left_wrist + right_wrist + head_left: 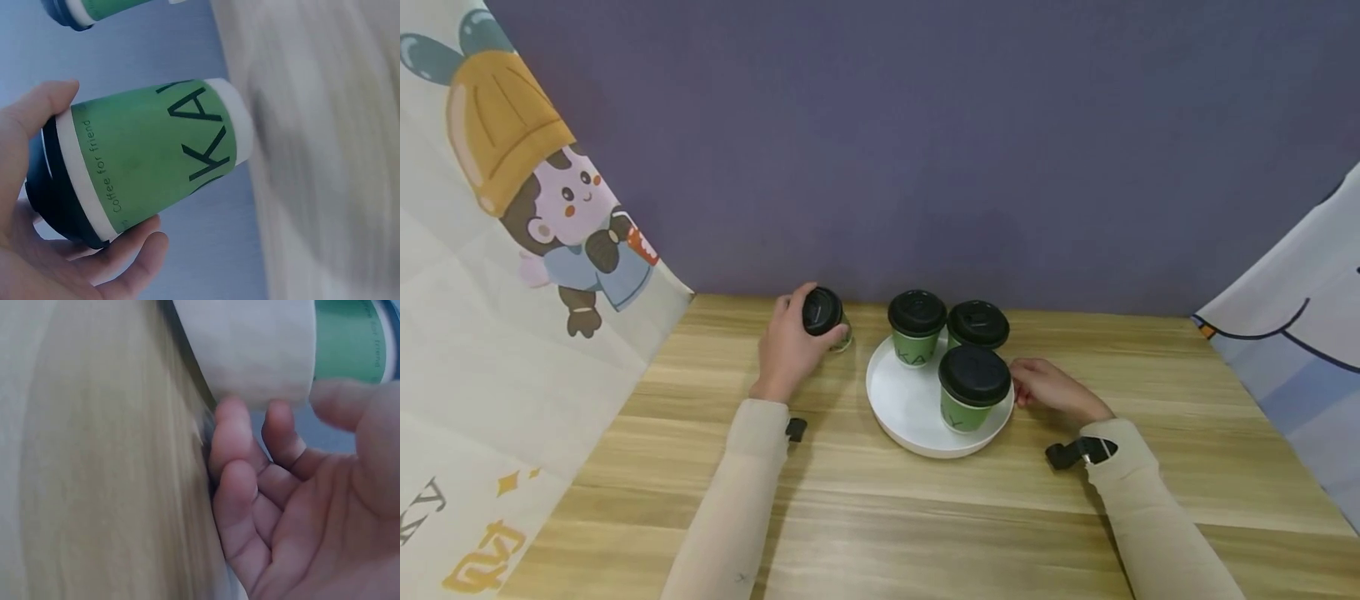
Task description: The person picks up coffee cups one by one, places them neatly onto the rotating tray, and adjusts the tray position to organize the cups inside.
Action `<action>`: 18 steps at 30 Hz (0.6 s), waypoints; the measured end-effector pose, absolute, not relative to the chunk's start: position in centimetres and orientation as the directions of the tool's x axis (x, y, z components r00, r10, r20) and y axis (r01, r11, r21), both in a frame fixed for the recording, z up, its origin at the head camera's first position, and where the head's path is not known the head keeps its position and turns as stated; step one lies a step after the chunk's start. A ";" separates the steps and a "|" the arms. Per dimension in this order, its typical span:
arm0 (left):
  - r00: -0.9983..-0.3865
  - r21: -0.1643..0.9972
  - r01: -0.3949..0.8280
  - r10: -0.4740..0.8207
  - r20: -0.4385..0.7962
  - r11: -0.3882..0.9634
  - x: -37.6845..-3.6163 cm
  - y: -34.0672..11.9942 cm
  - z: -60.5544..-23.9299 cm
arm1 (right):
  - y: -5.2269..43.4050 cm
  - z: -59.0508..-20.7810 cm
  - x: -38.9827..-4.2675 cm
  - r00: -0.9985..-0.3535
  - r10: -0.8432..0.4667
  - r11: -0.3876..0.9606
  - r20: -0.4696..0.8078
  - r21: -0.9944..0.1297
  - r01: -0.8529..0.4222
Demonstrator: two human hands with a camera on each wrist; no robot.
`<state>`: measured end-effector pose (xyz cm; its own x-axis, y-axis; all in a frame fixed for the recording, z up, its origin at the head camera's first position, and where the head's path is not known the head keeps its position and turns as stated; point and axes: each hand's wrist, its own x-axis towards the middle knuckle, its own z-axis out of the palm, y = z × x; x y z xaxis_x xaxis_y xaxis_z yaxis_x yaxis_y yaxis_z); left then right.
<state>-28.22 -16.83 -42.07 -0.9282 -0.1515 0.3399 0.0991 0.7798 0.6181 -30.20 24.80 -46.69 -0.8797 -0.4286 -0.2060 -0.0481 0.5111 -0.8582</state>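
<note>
My left hand (pixel 792 348) grips a green paper coffee cup (pixel 150 140) by its black lid (pixel 822 312), thumb on one side and fingers on the other. The cup's base is close over the wooden table, left of a round white tray (pixel 898 404). On the tray stand three more green cups with black lids: one at the back left (pixel 915 346), one at the back right (pixel 978 323) and one in front (pixel 967 412). At the tray's right side my right hand (pixel 1052 389) holds the rim, its thumb at the top edge and curled fingertips (pixel 232 434) against the outer wall.
The wooden table (pixel 880 517) reaches back to a plain dark blue-grey panel (pixel 925 150). A white cloth with cartoon prints (pixel 475 350) borders the left side, and another printed cloth (pixel 1315 333) borders the right.
</note>
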 end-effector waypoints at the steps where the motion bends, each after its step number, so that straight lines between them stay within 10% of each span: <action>1: -0.928 0.618 0.102 -0.149 0.342 0.779 -28.1 -16.8 -41.8 | 24.7 -46.7 -30.2 -0.883 -0.420 0.511 -0.208 -0.859 -0.041; 18: -0.916 0.586 0.164 -0.098 0.389 0.794 -26.5 -15.6 -38.9 | 24.5 -46.4 -30.0 -0.886 -0.414 0.487 -0.210 -0.873 -0.022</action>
<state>-26.52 -15.61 -38.88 -0.9160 -0.0981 0.3890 0.1638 0.7937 0.5859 -29.96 24.49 -46.39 -0.8856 -0.4144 -0.2096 -0.0216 0.4875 -0.8729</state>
